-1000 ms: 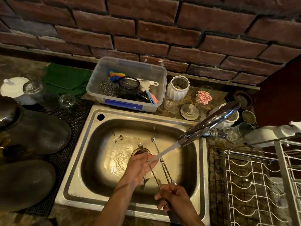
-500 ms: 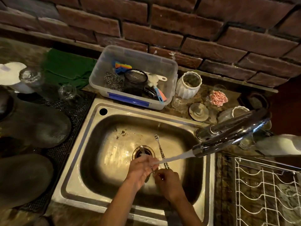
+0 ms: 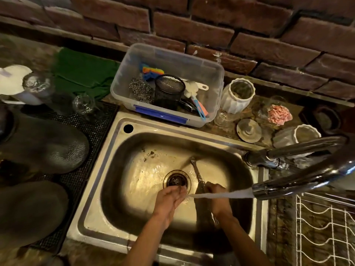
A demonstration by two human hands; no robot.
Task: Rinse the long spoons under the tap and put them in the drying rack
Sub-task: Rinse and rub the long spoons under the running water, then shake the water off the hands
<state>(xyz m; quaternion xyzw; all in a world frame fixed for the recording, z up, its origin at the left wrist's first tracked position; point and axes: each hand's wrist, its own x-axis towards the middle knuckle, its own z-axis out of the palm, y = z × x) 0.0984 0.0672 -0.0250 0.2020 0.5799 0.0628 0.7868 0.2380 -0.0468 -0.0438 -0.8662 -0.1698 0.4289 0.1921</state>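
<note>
1. Stainless-steel rectangular sink basin (image 3: 119, 189): wet, drain at centre, bare floor on its left side for moving.
2. White wire drying rack (image 3: 324, 233) just right of the basin: slots in view hold no spoons, so racking not yet done.
3. Dark curved chrome tap (image 3: 299, 181) reaching in from the right, between basin and rack; stream running onto the hands.
4. Left hand (image 3: 169, 198): loosely cupped under the stream, apparently holding nothing.
5. Right hand (image 3: 217, 198): closed around the long twisted metal spoons (image 3: 197, 173), whose ends point up toward the back wall.
6. Judged mid-rinse; lift over the right rim, under or around the spout, yet to come.
</note>
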